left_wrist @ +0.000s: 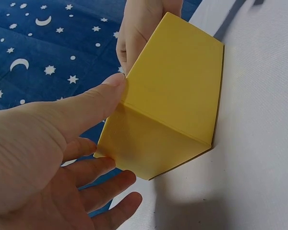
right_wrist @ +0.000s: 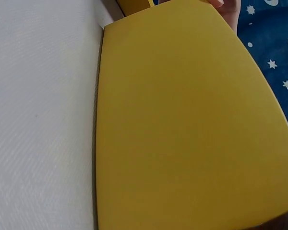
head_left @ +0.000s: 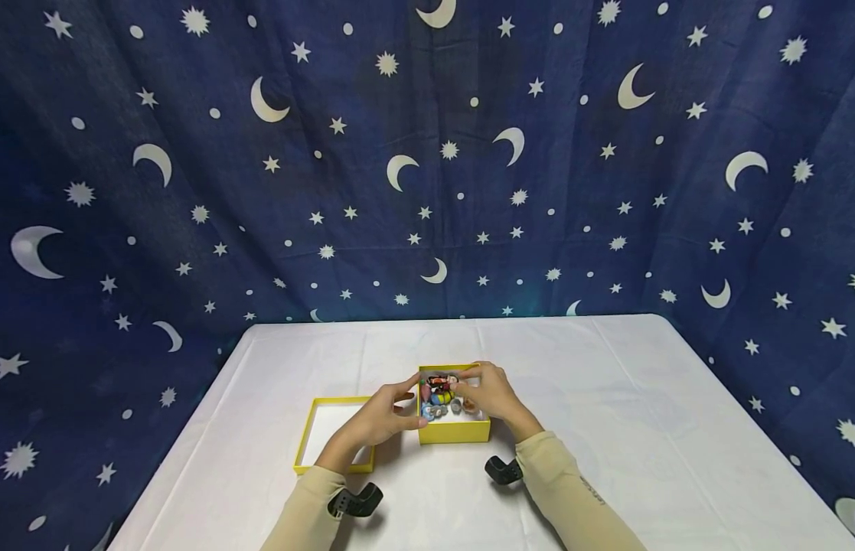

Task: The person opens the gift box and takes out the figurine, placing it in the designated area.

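Observation:
A yellow box (head_left: 455, 434) with a white inside stands uncovered on the table, holding several small figurines (head_left: 442, 399), among them a red-and-black one and a blue-and-yellow one. At its left side is my left hand (head_left: 386, 417); the thumb touches the rim near the front corner, and the fairly straight fingers lie by the side wall (left_wrist: 158, 139). My right hand (head_left: 494, 392) reaches over the right rim, fingertips among the figurines at the back. Whether they pinch one is hidden; the right wrist view shows mostly the box's yellow wall (right_wrist: 182, 120).
A shallow yellow-rimmed tray or lid (head_left: 305, 436), white inside, lies left of the box, partly under my left forearm. The white-covered table (head_left: 592, 383) ends at a dark blue curtain (head_left: 427, 168) with moons and stars. Black straps with camera mounts (head_left: 356, 501) sit on both wrists.

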Demonstrator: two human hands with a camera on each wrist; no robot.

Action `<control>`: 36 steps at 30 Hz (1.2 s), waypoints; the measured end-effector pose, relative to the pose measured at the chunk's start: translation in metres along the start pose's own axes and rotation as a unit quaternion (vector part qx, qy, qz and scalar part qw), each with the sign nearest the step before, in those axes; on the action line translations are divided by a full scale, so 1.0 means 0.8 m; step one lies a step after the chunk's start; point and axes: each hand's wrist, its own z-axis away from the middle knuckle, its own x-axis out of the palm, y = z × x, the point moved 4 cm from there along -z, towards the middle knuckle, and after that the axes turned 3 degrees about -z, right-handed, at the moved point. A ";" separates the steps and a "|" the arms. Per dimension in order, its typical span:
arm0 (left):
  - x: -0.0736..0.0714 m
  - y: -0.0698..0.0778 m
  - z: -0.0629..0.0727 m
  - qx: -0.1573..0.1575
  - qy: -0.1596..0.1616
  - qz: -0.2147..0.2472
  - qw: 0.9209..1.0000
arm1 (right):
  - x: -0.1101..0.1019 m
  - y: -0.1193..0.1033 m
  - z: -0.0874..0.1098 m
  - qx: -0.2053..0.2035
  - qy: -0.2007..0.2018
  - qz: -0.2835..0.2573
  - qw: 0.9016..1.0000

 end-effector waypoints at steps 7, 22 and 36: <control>0.000 0.001 0.000 0.000 0.002 0.001 1.000 | 0.003 0.000 0.000 0.022 0.005 0.009 1.000; 0.000 0.000 0.001 -0.017 0.009 -0.011 1.000 | 0.011 0.002 0.001 0.042 -0.010 -0.045 0.998; 0.000 0.001 0.001 -0.009 0.008 -0.009 1.000 | 0.003 0.000 0.000 -0.007 0.018 -0.088 0.996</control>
